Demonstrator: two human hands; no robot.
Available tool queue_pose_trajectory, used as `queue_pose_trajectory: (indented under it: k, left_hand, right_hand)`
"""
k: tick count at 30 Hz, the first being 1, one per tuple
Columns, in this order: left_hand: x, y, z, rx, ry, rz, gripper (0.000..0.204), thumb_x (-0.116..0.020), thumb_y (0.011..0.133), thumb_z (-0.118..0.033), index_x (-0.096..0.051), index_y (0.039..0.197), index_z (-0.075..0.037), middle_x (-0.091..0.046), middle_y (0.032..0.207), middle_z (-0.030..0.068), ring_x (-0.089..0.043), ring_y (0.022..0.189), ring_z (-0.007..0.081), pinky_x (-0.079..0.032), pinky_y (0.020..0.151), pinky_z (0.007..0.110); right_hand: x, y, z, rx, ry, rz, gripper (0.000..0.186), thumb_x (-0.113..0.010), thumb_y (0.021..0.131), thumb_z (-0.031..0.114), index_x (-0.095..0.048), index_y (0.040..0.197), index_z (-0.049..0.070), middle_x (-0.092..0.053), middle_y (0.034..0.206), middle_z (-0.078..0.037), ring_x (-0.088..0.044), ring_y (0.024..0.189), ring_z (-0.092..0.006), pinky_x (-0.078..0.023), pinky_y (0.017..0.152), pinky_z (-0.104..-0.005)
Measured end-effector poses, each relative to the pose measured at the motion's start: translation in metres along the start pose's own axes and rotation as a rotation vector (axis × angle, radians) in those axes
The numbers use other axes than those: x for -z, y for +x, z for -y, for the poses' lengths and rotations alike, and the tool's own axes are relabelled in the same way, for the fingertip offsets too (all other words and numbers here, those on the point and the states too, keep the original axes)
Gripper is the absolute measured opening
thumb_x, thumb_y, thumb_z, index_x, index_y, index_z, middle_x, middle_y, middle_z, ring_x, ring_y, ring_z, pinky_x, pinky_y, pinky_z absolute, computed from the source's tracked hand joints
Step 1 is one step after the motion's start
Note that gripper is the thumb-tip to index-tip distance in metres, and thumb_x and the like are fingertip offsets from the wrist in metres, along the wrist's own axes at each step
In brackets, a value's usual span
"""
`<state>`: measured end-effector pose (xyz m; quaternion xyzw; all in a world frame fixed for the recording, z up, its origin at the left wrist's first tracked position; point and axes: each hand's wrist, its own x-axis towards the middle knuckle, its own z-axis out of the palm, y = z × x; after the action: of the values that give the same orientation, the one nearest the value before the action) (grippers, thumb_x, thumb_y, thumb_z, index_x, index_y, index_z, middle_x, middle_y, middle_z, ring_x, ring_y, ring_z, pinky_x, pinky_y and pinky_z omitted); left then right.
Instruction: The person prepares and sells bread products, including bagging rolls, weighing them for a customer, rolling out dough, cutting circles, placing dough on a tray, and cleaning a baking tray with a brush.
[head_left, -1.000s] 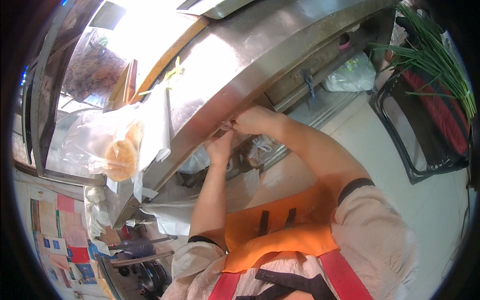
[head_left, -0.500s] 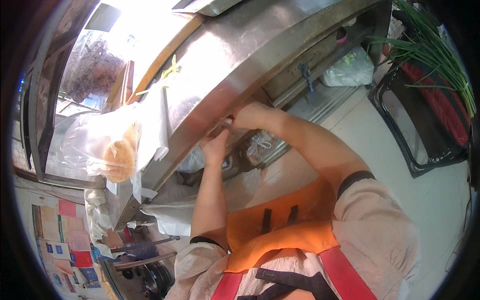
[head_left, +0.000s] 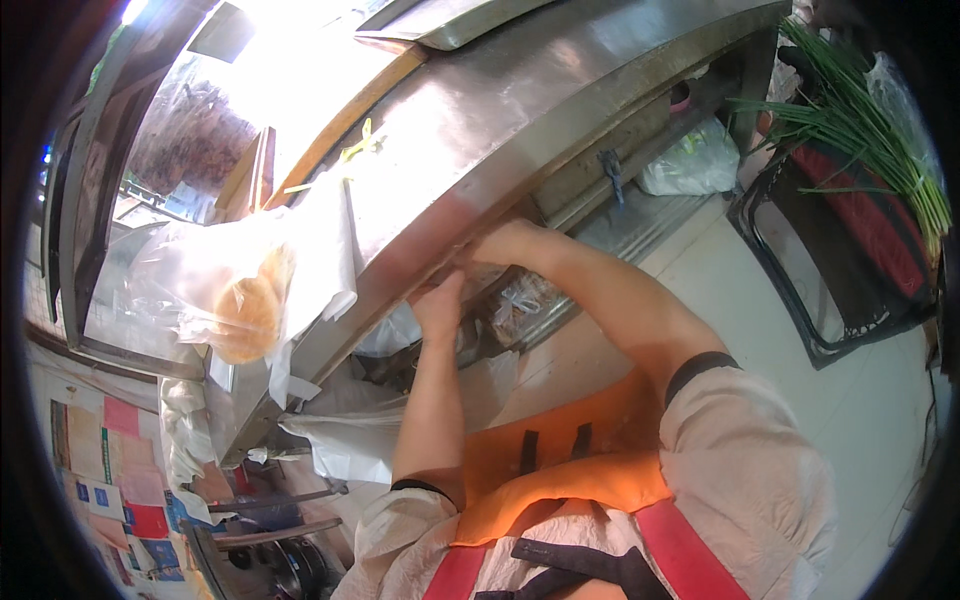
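At the front edge of the steel counter (head_left: 560,110), both my hands are close together, partly under its lip. My left hand (head_left: 438,303) has its thumb and fingers bent together; whatever lies in them is hidden. My right hand (head_left: 497,247) reaches in from the right and its fingers go out of sight by the edge, beside the left fingertips. Just below the hands, a knotted clear bag (head_left: 522,303) with brownish contents rests on a lower shelf. A pale plastic bag (head_left: 392,332) lies beneath my left hand.
Round flat bread (head_left: 246,318) in clear plastic sits at the counter's left end, near white bags (head_left: 322,262). A tied white bag (head_left: 692,162) rests on the lower shelf. Spring onions (head_left: 875,140) lie over a black-and-red folding chair (head_left: 830,250) at right.
My view has shifted slightly. Both hands stay together at the counter edge; a small pale bit seen between them before is now hidden.
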<state>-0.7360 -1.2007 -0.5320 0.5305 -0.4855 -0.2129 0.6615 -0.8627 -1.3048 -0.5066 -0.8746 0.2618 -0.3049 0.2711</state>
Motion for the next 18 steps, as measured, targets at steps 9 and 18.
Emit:
queue_pose_trajectory:
  k: [9,18]
  left_hand:
    - [0.001,0.007,0.014,-0.122,0.178,-0.004,0.033,-0.073,0.074,-0.008,-0.061,0.103,0.001,-0.065,0.102,0.0083,-0.061,0.094,0.0201,-0.046,0.086,0.034]
    - [-0.012,-0.029,-0.047,-0.204,0.633,-0.205,0.030,-0.070,0.072,-0.007,-0.064,0.099,0.005,-0.068,0.101,0.0121,-0.064,0.090,0.0270,-0.046,0.085,0.038]
  right_hand:
    - [-0.029,0.017,-0.026,-0.008,0.056,0.175,0.043,-0.067,0.075,0.028,-0.064,0.115,0.011,-0.063,0.115,-0.015,-0.059,0.108,-0.0305,-0.046,0.089,-0.0393]
    - [-0.015,0.005,-0.018,0.036,0.117,-0.029,0.046,-0.066,0.076,0.031,-0.062,0.116,0.009,-0.064,0.114,-0.014,-0.058,0.108,-0.0290,-0.045,0.090,-0.0355]
